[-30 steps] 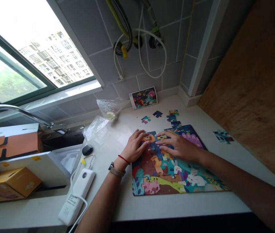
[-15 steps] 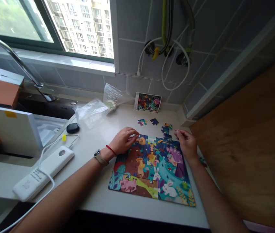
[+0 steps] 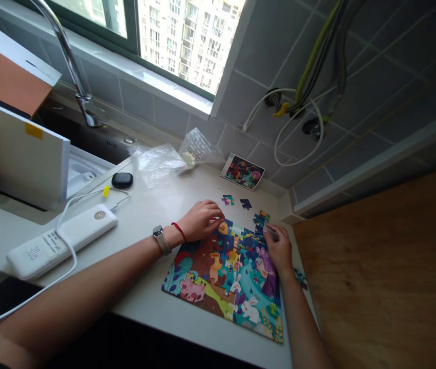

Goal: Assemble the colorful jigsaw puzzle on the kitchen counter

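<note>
A colourful jigsaw puzzle (image 3: 225,277), largely joined, lies on the white counter. My left hand (image 3: 203,219) rests at its upper left edge, fingers bent and close together; whatever is beneath the fingertips is hidden. At the upper right edge is my right hand (image 3: 279,247), its thumb and fingers drawn together beside a joined strip of pieces (image 3: 261,220) that sticks out above the puzzle. I cannot make out anything between those fingers. Two loose pieces, one pink and teal (image 3: 228,200) and one dark blue (image 3: 246,204), lie behind the puzzle.
A picture card (image 3: 243,171) leans at the tiled wall. Clear plastic bags (image 3: 164,161), a black case (image 3: 122,179) and a white power bank (image 3: 64,241) with a cable are on the left, near the sink. A wooden panel (image 3: 379,266) stands at the right.
The camera view has tilted and shifted. My right hand has moved inward, closer to the strip of pieces at the puzzle's upper right. My left hand stays at the upper left edge.
</note>
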### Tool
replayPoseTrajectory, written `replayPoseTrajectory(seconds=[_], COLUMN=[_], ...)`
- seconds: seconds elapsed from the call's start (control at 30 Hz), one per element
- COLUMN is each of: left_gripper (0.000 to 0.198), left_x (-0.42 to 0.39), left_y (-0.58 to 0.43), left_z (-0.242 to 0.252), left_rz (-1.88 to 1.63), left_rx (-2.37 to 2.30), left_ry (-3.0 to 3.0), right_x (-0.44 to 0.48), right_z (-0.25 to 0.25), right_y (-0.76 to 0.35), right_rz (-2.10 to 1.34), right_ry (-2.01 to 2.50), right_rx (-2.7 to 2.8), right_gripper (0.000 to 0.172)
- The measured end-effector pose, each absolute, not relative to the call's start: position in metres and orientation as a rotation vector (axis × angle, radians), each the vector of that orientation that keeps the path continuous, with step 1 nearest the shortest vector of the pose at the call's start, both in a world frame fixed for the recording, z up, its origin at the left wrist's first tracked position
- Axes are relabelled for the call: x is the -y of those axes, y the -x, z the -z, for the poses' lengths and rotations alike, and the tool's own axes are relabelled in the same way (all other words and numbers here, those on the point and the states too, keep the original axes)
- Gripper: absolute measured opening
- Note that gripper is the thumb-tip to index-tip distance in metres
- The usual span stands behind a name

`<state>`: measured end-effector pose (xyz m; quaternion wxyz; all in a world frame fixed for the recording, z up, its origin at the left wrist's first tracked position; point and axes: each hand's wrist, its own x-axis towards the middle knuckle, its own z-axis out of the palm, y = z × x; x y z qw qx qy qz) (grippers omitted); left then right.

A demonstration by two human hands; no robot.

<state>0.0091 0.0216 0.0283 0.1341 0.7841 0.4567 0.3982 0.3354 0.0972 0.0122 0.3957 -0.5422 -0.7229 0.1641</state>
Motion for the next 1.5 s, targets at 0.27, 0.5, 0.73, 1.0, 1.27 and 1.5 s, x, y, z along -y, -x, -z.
replayPoseTrajectory(seconds=[0.27, 0.5, 0.73, 1.0, 1.27, 1.5], left_gripper=[0.028, 0.029, 0.032, 0.029, 0.026, 0.024], left_x=[-0.020, -0.021, -0.022, -0.025, -0.026, -0.031], left_y=[-0.012, -0.013, -0.013, -0.013, -0.008, -0.008], left_z=[-0.027, -0.024, -0.021, -0.015, -0.014, -0.005], left_rz=[-1.152, -1.113, -1.125, -1.126, -1.165, -1.175], left_rx=[-1.287, -1.285, -1.285, -1.260, -1.407, -1.425], left_ry=[-2.286, -2.299, -2.280, -2.264, -2.197, -2.144], right_x=[-0.093, -0.091, -0.100, -0.106, -0.087, -0.093], right_z=[-0.015, -0.018, -0.009, -0.003, -0.026, -0.041], right_y=[-0.331, -0.330, -0.344, -0.352, -0.324, -0.278], right_rz=[-0.434, -0.403, -0.275, -0.145, -0.260, -0.344], right_ry=[1.313, 1.296, 1.375, 1.410, 1.308, 1.287], right_rx=[1.988, 2.035, 1.964, 1.895, 2.071, 2.264], right_gripper=[0.042, 0.039, 0.040, 0.037, 0.035, 0.036])
